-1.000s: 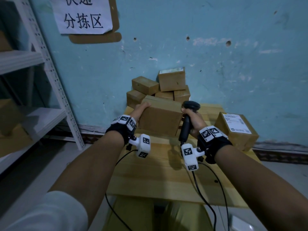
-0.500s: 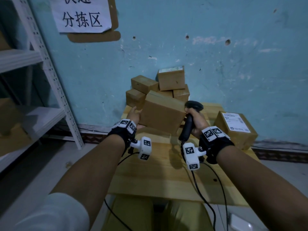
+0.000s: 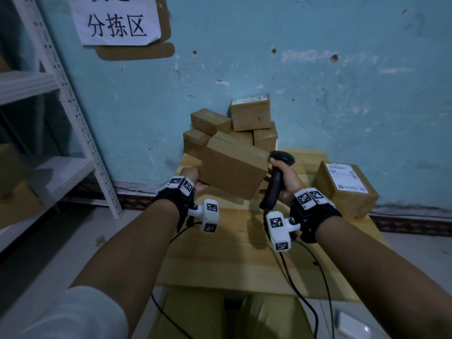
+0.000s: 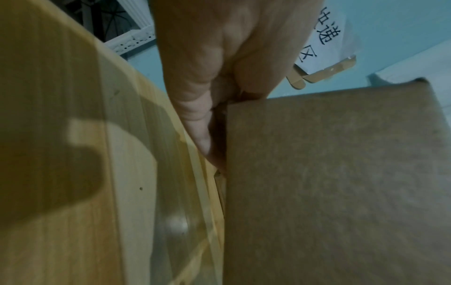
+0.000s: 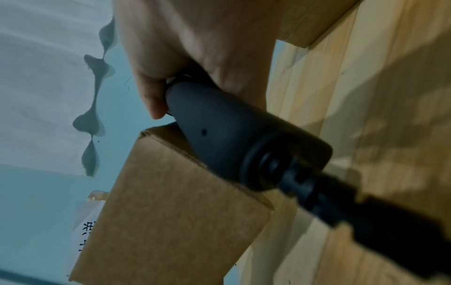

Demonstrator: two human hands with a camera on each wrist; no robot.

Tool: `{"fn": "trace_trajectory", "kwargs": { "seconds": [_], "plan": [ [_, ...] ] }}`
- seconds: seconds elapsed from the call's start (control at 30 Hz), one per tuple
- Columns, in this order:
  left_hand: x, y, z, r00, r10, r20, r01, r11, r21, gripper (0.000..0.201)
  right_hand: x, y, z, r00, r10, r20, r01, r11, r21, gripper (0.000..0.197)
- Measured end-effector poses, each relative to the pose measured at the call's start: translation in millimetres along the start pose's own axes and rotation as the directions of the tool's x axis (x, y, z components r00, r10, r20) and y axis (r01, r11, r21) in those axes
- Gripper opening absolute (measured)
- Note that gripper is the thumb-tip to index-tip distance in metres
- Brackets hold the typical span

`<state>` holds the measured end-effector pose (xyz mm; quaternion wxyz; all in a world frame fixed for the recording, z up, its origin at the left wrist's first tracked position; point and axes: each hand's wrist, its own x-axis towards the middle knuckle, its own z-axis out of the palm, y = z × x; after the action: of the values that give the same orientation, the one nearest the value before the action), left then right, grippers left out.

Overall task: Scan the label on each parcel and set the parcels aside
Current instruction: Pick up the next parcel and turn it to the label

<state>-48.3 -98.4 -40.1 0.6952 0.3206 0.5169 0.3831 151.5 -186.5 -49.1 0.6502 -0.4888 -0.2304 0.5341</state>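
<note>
A plain brown parcel (image 3: 234,167) (image 4: 341,183) (image 5: 175,212) hangs tilted above the wooden table (image 3: 244,253), with no label showing on the faces toward me. My left hand (image 3: 193,178) (image 4: 214,57) grips its lower left end, fingers (image 4: 197,123) lying along the side. My right hand (image 3: 286,179) (image 5: 195,38) grips a black corded scanner (image 3: 276,177) (image 5: 231,144) upright against the parcel's right end. A parcel with a white label (image 3: 344,187) lies at the table's right edge.
Several brown parcels (image 3: 232,126) are stacked at the table's back against the blue wall, one with a label on top. A white metal shelf rack (image 3: 80,123) stands to the left. The scanner cable (image 3: 300,285) trails over the table's front edge.
The parcel has risen off the table and tipped, its left end now higher. My left hand slid from its top corner to its lower left end. The right hand with the scanner barely moved.
</note>
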Motion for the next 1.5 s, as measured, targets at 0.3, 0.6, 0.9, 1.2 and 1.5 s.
{"fn": "trace_trajectory", "kwargs": {
  "seconds": [0.3,0.6,0.9,1.2,1.5],
  "plan": [
    [1.8,-1.8,3.4,0.966,-0.057,0.251,0.097,0.984,-0.151,0.058,2.5,3.8,-1.8,1.000,-0.021,-0.001,0.022,1.000,0.020,0.011],
    [8.4,-7.0,-1.1,0.994,0.014,0.111,-0.003,0.995,-0.099,0.043,7.3,2.9,-4.5,0.996,-0.055,-0.064,0.053,0.998,-0.034,0.011],
    [13.7,-7.2,-5.0,0.998,0.023,0.052,-0.016,0.990,-0.140,0.050,8.7,6.3,-4.0,0.994,-0.007,-0.108,0.001,0.999,-0.054,0.009],
    [-0.3,0.6,4.8,0.937,-0.006,0.351,0.099,0.963,-0.249,0.077,8.0,8.8,2.9,0.985,-0.041,-0.166,0.024,0.995,-0.102,0.008],
    [-3.6,-6.5,10.5,0.950,0.125,0.286,-0.042,0.959,-0.280,0.043,8.9,8.6,-2.2,0.990,-0.060,-0.126,0.052,0.996,-0.067,0.008]
  ]
}}
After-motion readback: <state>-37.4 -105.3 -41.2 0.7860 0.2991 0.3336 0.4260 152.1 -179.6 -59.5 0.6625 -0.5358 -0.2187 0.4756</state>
